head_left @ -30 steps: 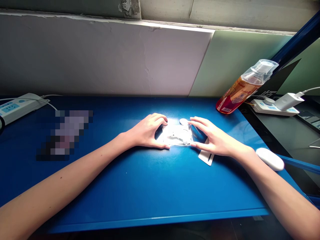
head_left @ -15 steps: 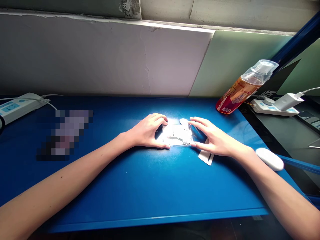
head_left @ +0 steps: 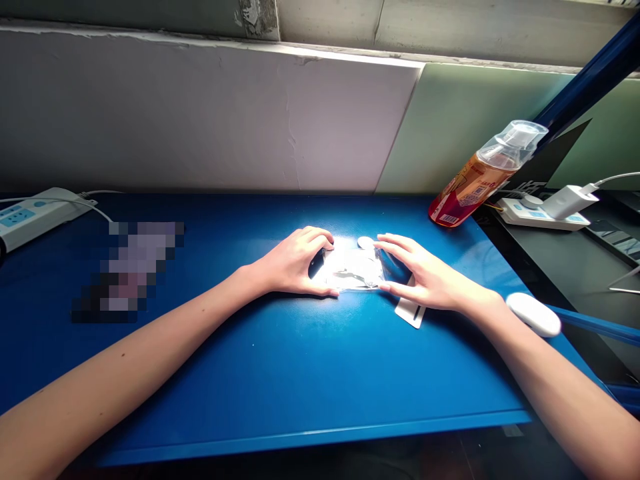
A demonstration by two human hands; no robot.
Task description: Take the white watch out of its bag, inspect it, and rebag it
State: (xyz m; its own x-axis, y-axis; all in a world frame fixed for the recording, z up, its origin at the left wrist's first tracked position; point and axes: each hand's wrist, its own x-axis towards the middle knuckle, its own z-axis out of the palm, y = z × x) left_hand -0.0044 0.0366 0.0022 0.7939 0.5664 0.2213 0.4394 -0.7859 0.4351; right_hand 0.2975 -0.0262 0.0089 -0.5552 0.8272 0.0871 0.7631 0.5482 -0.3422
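A small clear plastic packet (head_left: 356,272) lies on the blue tabletop under a bright glare, which washes out what is inside. At its left end is my left hand (head_left: 300,261), its thumb and curved fingers spread apart at the packet's corners. My right hand (head_left: 417,270) is at the other end, fingers stretched and thumb apart, the tips at or touching the packet's edge. Just behind the packet sits a white round piece (head_left: 366,243). Partly under my right hand is a flat white card (head_left: 410,313) with a dark slot.
An orange-red bottle with a clear cap (head_left: 473,180) stands at the back right. Power strips lie at the left (head_left: 45,215) and right (head_left: 543,215). A white oval case (head_left: 533,315) rests near my right forearm. A pixelated object (head_left: 135,267) lies at left.
The view has shifted slightly, so things at the right appear a little further left. My hands and the packet keep the same arrangement.
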